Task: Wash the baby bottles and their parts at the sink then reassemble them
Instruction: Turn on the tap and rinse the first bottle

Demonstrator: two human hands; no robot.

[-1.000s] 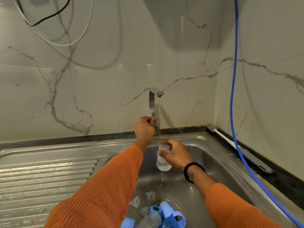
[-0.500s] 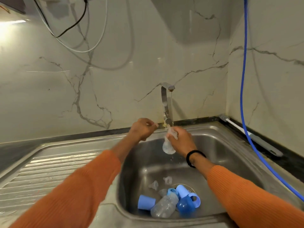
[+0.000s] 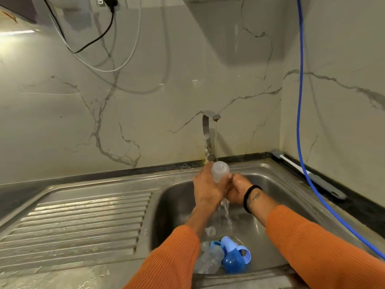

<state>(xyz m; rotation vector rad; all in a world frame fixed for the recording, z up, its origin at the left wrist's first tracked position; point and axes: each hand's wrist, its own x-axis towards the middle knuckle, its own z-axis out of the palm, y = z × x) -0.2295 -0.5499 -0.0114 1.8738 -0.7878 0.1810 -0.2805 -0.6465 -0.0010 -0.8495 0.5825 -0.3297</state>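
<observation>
Bottle [image 3: 219, 171], clear and upturned, sits under the tap [image 3: 208, 132] stream above the sink [image 3: 291, 197]; left hand [image 3: 206, 190] grips it, right hand [image 3: 236, 189] curls round its lower end.

Orange ribbed sleeves [image 3: 312, 247], blue caps [image 3: 233, 255]

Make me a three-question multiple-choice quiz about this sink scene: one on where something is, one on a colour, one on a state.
1. Where does the bottle brush lie?
A. in the basin
B. on the ledge by the right wall
C. on the drainboard

2. What colour is the hose on the right wall?
A. blue
B. red
C. green

3. What is the tap doing?
A. off
B. running
C. hidden

Key: 1 B, it lies along the dark ledge; 2 A, plainly blue; 3 B, a thin stream falls onto the clear bottle that the left hand and right hand hold.
</observation>
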